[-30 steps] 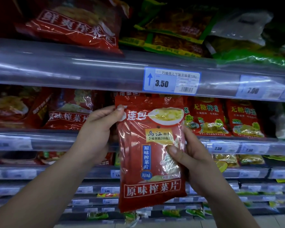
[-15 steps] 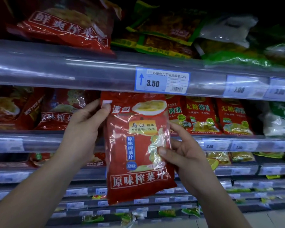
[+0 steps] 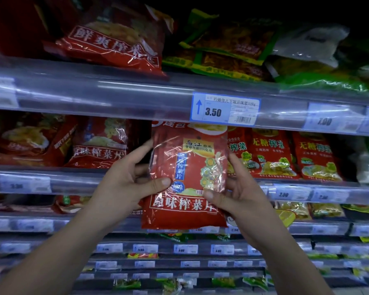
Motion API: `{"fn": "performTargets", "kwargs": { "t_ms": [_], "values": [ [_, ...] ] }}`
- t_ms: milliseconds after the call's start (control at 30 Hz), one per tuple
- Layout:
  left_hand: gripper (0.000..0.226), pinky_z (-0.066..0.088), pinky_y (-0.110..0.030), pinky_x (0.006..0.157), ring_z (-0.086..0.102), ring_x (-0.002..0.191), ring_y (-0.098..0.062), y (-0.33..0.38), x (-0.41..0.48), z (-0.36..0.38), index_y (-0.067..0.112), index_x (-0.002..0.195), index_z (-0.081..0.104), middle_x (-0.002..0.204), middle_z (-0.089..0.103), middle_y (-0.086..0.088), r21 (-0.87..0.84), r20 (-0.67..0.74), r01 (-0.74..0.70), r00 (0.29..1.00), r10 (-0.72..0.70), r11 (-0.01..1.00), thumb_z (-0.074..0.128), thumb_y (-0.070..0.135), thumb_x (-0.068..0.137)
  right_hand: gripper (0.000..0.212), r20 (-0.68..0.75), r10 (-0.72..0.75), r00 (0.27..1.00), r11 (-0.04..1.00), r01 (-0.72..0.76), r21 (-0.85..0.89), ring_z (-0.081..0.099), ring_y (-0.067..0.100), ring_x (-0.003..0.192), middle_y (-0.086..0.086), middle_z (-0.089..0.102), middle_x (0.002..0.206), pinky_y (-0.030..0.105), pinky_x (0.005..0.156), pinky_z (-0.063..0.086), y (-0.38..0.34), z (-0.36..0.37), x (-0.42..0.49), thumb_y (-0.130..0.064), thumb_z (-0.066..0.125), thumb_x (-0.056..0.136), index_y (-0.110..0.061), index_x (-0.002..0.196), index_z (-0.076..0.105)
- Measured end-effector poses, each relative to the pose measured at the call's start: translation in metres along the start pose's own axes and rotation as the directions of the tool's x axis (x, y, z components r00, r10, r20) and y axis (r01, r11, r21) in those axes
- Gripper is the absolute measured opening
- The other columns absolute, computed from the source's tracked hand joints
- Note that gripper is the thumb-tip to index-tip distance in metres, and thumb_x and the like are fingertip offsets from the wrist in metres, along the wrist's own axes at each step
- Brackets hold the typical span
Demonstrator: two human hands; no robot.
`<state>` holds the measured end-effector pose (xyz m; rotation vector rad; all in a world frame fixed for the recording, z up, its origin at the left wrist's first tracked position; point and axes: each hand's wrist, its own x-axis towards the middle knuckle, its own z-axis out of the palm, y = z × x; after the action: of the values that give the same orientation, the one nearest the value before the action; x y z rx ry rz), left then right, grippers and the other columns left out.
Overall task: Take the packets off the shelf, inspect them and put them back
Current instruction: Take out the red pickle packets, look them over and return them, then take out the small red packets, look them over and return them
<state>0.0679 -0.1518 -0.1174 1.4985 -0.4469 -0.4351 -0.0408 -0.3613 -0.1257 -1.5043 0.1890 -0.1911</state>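
Observation:
I hold a tall red packet [image 3: 190, 167] with white and yellow print upright in front of the middle shelf [image 3: 73, 179]. Its top edge is tucked under the rail of the shelf above [image 3: 115, 92]. My left hand [image 3: 126, 184] grips the packet's left side, thumb across the front near its lower half. My right hand [image 3: 237, 192] grips the right side, thumb on the front and fingers behind. The packet's back is hidden.
Similar red packets [image 3: 100, 143] lie on the middle shelf to the left and stand to the right [image 3: 271, 154]. Red and green packets [image 3: 226, 43] fill the top shelf. A blue 3.50 price tag [image 3: 225, 109] hangs just above the packet. Lower shelves carry more tags and small packets.
The packet has risen toward the middle shelf, its top now under the upper rail. My left hand slid down from the top corner to the packet's side, thumb on the front.

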Motion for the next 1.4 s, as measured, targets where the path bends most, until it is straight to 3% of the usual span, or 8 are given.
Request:
{"fn": "performTargets", "kwargs": {
  "t_ms": [233, 333, 433, 767, 1000, 1100, 1200, 1400],
  "values": [
    [0.091, 0.054, -0.012, 0.086, 0.058, 0.108, 0.017, 0.005, 0.011, 0.002, 0.048, 0.145, 0.039, 0.123, 0.056, 0.031, 0.403, -0.195, -0.136, 0.953, 0.231, 0.905, 0.087, 0.018, 0.074, 0.070, -0.208, -0.115, 0.971, 0.993, 0.114, -0.018, 0.075, 0.024, 0.105, 0.008, 0.077, 0.113, 0.050, 0.088, 0.062, -0.010, 0.025, 0.041, 0.003, 0.077, 0.085, -0.035, 0.136, 0.049],
    [0.091, 0.048, -0.042, 0.107, 0.053, 0.129, -0.016, -0.003, 0.020, -0.002, 0.057, 0.144, 0.036, 0.139, 0.054, 0.008, 0.632, -0.163, -0.109, 0.949, 0.269, 0.767, 0.086, 0.025, 0.074, 0.063, -0.266, -0.224, 0.938, 0.964, 0.174, -0.199, 0.070, 0.013, 0.110, -0.003, 0.071, 0.120, 0.045, 0.097, 0.058, -0.008, 0.038, 0.068, -0.006, 0.081, 0.084, -0.030, 0.135, 0.054],
    [0.069, 0.032, -0.034, 0.116, 0.037, 0.143, -0.021, -0.011, 0.019, 0.002, 0.046, 0.141, 0.050, 0.158, 0.036, -0.001, 0.757, -0.187, -0.057, 0.935, 0.300, 0.651, 0.079, 0.021, 0.083, 0.060, -0.262, -0.320, 0.910, 0.884, 0.188, -0.428, 0.060, 0.013, 0.124, -0.018, 0.065, 0.124, 0.039, 0.108, 0.051, 0.000, 0.045, 0.085, -0.019, 0.081, 0.086, -0.022, 0.140, 0.055],
    [0.040, 0.029, -0.026, 0.109, 0.048, 0.134, -0.021, -0.022, 0.022, 0.009, 0.024, 0.124, 0.069, 0.148, 0.051, -0.001, 0.843, -0.161, -0.115, 0.878, 0.451, 0.526, 0.076, 0.013, 0.086, 0.057, -0.177, -0.338, 0.925, 0.710, 0.127, -0.692, 0.065, 0.014, 0.118, 0.000, 0.069, 0.133, 0.025, 0.100, 0.051, 0.003, 0.035, 0.081, -0.033, 0.076, 0.089, -0.018, 0.141, 0.057],
    [0.035, 0.044, -0.035, 0.104, 0.062, 0.117, -0.027, -0.007, 0.035, 0.012, 0.021, 0.112, 0.074, 0.132, 0.061, -0.004, 0.868, -0.153, -0.074, 0.901, 0.406, 0.491, 0.081, 0.007, 0.080, 0.037, -0.402, -0.344, 0.849, 0.717, -0.039, -0.696, 0.063, 0.015, 0.062, 0.011, 0.073, 0.107, 0.020, 0.050, 0.048, 0.001, -0.026, 0.059, -0.017, 0.072, 0.089, -0.017, 0.124, 0.062],
    [0.036, 0.050, -0.038, 0.100, 0.064, 0.112, -0.027, -0.007, 0.032, 0.011, 0.021, 0.115, 0.073, 0.132, 0.062, -0.004, 0.873, -0.141, -0.081, 0.901, 0.409, 0.481, 0.074, 0.005, 0.084, 0.042, -0.474, -0.331, 0.816, 0.651, -0.166, -0.741, 0.067, 0.030, 0.083, 0.013, 0.071, 0.104, 0.026, 0.063, 0.053, 0.002, -0.049, 0.061, -0.024, 0.072, 0.085, -0.010, 0.124, 0.062],
    [0.037, 0.051, -0.037, 0.094, 0.064, 0.110, -0.027, -0.011, 0.026, 0.009, 0.020, 0.124, 0.068, 0.133, 0.059, -0.005, 0.866, -0.101, -0.125, 0.905, 0.414, 0.484, 0.070, 0.012, 0.087, 0.040, -0.511, -0.253, 0.822, 0.621, -0.267, -0.737, 0.059, 0.024, 0.064, 0.012, 0.065, 0.092, 0.017, 0.048, 0.037, -0.002, -0.045, 0.065, -0.028, 0.076, 0.086, 0.000, 0.108, 0.059],
    [0.044, 0.049, -0.042, 0.096, 0.058, 0.117, -0.029, -0.014, 0.021, 0.001, 0.020, 0.133, 0.061, 0.142, 0.052, -0.004, 0.851, -0.051, -0.147, 0.933, 0.358, 0.504, 0.069, 0.020, 0.089, 0.062, -0.579, -0.165, 0.798, 0.770, -0.263, -0.582, 0.064, 0.021, 0.086, 0.009, 0.070, 0.110, 0.020, 0.063, 0.047, -0.012, -0.023, 0.074, -0.028, 0.088, 0.078, -0.002, 0.125, 0.056]
  ]
}}
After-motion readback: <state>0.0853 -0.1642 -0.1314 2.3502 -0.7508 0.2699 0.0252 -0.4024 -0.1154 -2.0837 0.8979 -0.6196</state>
